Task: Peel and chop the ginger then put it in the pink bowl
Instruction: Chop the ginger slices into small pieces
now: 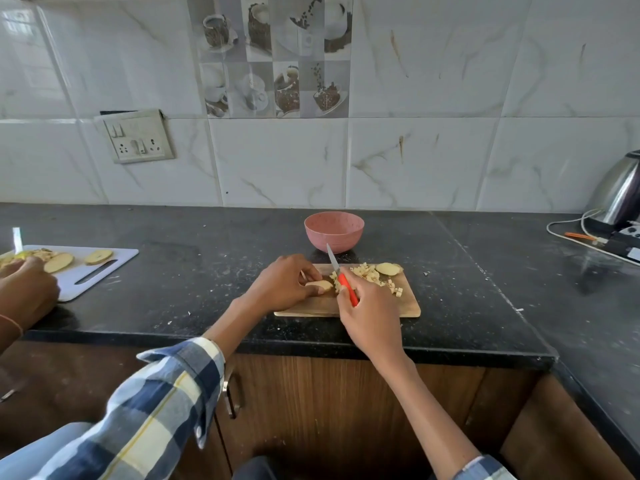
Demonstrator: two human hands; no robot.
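A small wooden cutting board [408, 304] lies on the black counter in front of me. My left hand [282, 284] pinches a pale slice of peeled ginger [320, 285] down on the board. My right hand [369, 310] grips the red handle of a small knife [337, 268], its blade tilted up and away, edge at the ginger's right end. Chopped ginger bits [372, 275] are heaped on the board's far right, with an uncut ginger piece [388, 268] beyond them. The pink bowl [334, 231] stands just behind the board; its inside looks empty.
At the left, another person's hand [26, 289] works on a white cutting board [104, 268] with slices on it. A steel kettle [620, 190], cables and an adapter [588, 237] sit at the far right. The counter edge runs just below the board.
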